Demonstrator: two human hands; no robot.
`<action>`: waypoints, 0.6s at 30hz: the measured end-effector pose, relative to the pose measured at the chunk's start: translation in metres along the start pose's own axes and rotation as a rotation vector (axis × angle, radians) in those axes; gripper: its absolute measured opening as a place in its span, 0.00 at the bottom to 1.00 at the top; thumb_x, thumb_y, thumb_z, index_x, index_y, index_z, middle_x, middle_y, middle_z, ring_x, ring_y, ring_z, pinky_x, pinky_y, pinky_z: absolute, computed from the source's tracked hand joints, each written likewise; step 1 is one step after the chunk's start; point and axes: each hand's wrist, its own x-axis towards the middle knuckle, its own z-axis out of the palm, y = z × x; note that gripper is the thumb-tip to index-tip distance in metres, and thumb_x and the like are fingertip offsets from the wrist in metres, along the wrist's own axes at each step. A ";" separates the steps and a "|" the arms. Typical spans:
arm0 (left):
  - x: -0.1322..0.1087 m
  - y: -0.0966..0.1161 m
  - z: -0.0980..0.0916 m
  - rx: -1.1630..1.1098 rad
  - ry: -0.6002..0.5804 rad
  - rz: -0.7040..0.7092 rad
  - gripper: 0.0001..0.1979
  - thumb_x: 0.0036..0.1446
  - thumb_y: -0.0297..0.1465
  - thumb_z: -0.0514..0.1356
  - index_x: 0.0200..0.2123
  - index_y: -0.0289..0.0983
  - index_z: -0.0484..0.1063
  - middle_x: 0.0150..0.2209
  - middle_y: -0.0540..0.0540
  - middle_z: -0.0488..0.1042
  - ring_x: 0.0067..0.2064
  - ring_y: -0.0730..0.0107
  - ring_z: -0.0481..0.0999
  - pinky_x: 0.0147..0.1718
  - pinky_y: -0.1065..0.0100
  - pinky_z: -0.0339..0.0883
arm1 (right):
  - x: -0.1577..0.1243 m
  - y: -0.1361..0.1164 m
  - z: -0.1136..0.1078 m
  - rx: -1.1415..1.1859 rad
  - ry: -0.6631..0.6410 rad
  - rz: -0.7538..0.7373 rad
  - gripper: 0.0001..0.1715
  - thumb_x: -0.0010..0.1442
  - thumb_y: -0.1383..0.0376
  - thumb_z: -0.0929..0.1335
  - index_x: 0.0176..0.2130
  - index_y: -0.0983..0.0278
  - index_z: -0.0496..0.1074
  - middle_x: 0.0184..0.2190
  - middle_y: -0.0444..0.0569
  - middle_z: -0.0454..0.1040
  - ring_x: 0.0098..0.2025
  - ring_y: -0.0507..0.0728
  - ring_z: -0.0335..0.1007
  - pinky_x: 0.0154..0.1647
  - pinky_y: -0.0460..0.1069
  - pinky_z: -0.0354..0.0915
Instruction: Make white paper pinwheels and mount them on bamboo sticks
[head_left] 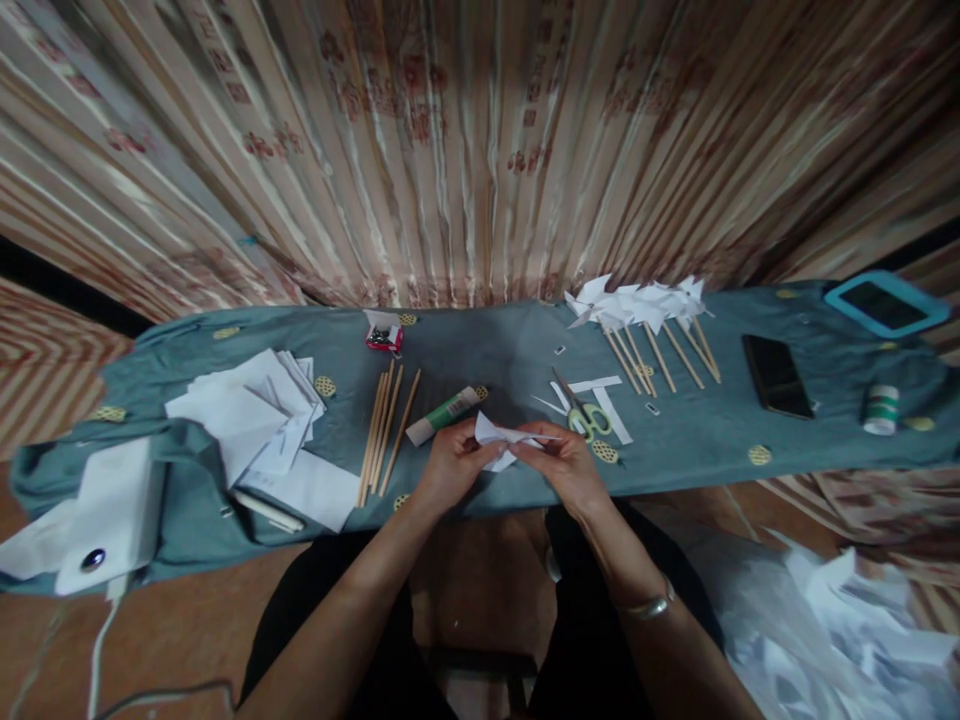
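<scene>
Both hands meet over the front edge of the cloth-covered table, pinching a folded white paper pinwheel (496, 436) between them. My left hand (453, 466) is closed on its left side, and my right hand (567, 462) grips its right side; the fingers partly cover the paper. A glue stick (442, 415) lies just beyond my left hand. Beyond my right hand rest green-handled scissors (589, 415) among white paper strips (613, 412). Several wooden sticks (381, 430) lie side by side to the left. Finished paper pinwheels on sticks (637, 305) are grouped at the back right.
At left are a stack of white paper (240, 405), a pen (268, 511) and a white device (112, 515) with a cable. A small red box (384, 333) sits at the back. A phone (778, 375), a green-and-white container (880, 410) and a blue-framed tablet (885, 302) are right.
</scene>
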 end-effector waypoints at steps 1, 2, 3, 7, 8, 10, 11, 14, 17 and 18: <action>0.000 0.000 0.000 0.006 0.000 0.003 0.14 0.44 0.40 0.71 0.30 0.35 0.79 0.27 0.49 0.77 0.29 0.70 0.72 0.32 0.69 0.67 | 0.000 0.000 0.000 0.001 -0.001 0.003 0.17 0.35 0.57 0.81 0.25 0.61 0.78 0.22 0.41 0.77 0.25 0.51 0.68 0.29 0.47 0.65; 0.000 0.000 0.000 0.011 0.004 0.007 0.14 0.45 0.40 0.71 0.30 0.35 0.79 0.27 0.49 0.77 0.29 0.70 0.72 0.32 0.69 0.67 | 0.000 -0.001 0.001 -0.001 -0.002 0.006 0.17 0.36 0.57 0.81 0.25 0.61 0.78 0.23 0.41 0.78 0.25 0.51 0.68 0.29 0.47 0.65; 0.000 0.000 0.000 0.015 0.010 0.008 0.14 0.44 0.40 0.71 0.31 0.35 0.79 0.27 0.49 0.76 0.29 0.70 0.71 0.32 0.69 0.66 | -0.001 -0.002 0.001 -0.003 -0.004 0.009 0.17 0.36 0.57 0.81 0.25 0.61 0.78 0.23 0.41 0.77 0.25 0.51 0.68 0.29 0.47 0.65; 0.000 0.001 -0.001 0.018 0.022 0.004 0.16 0.43 0.41 0.72 0.30 0.35 0.79 0.27 0.49 0.75 0.28 0.71 0.70 0.31 0.70 0.66 | -0.001 -0.003 0.003 -0.010 -0.010 0.010 0.16 0.35 0.58 0.81 0.24 0.61 0.78 0.22 0.42 0.77 0.25 0.51 0.68 0.30 0.47 0.65; 0.000 0.001 -0.001 0.016 0.021 0.004 0.16 0.43 0.41 0.72 0.29 0.35 0.78 0.26 0.50 0.75 0.28 0.71 0.70 0.31 0.70 0.66 | -0.001 -0.003 0.002 -0.013 -0.009 0.007 0.15 0.35 0.58 0.81 0.24 0.61 0.78 0.22 0.41 0.77 0.25 0.51 0.68 0.30 0.47 0.65; -0.001 0.002 -0.001 0.012 0.019 0.011 0.16 0.43 0.41 0.72 0.29 0.35 0.78 0.26 0.50 0.74 0.28 0.72 0.70 0.30 0.70 0.65 | 0.000 -0.003 0.002 -0.025 -0.012 -0.003 0.15 0.36 0.59 0.80 0.25 0.61 0.78 0.22 0.41 0.77 0.26 0.51 0.68 0.31 0.47 0.65; -0.001 0.002 -0.001 0.015 0.019 0.015 0.15 0.44 0.41 0.72 0.28 0.35 0.78 0.25 0.50 0.74 0.27 0.72 0.69 0.30 0.70 0.65 | 0.000 -0.002 0.001 -0.033 -0.017 -0.010 0.15 0.36 0.59 0.80 0.25 0.61 0.78 0.22 0.41 0.76 0.26 0.51 0.68 0.31 0.47 0.65; -0.002 0.002 -0.002 0.034 0.016 0.022 0.15 0.45 0.41 0.71 0.29 0.35 0.78 0.25 0.50 0.74 0.27 0.72 0.69 0.29 0.70 0.65 | 0.001 -0.001 -0.001 -0.061 -0.042 -0.040 0.14 0.38 0.58 0.80 0.26 0.61 0.78 0.23 0.41 0.76 0.26 0.52 0.68 0.31 0.48 0.65; -0.002 0.002 -0.004 0.062 0.005 0.030 0.13 0.47 0.39 0.70 0.29 0.35 0.78 0.26 0.50 0.74 0.28 0.71 0.70 0.30 0.69 0.65 | 0.000 0.000 -0.002 -0.090 -0.058 -0.057 0.14 0.40 0.57 0.79 0.26 0.61 0.78 0.23 0.42 0.76 0.26 0.52 0.69 0.31 0.48 0.65; -0.002 0.002 -0.004 0.071 0.004 0.036 0.12 0.47 0.38 0.70 0.29 0.35 0.79 0.26 0.50 0.74 0.28 0.72 0.70 0.30 0.70 0.65 | 0.000 0.000 -0.002 -0.093 -0.059 -0.056 0.14 0.41 0.57 0.79 0.26 0.61 0.78 0.23 0.42 0.76 0.26 0.52 0.69 0.31 0.48 0.66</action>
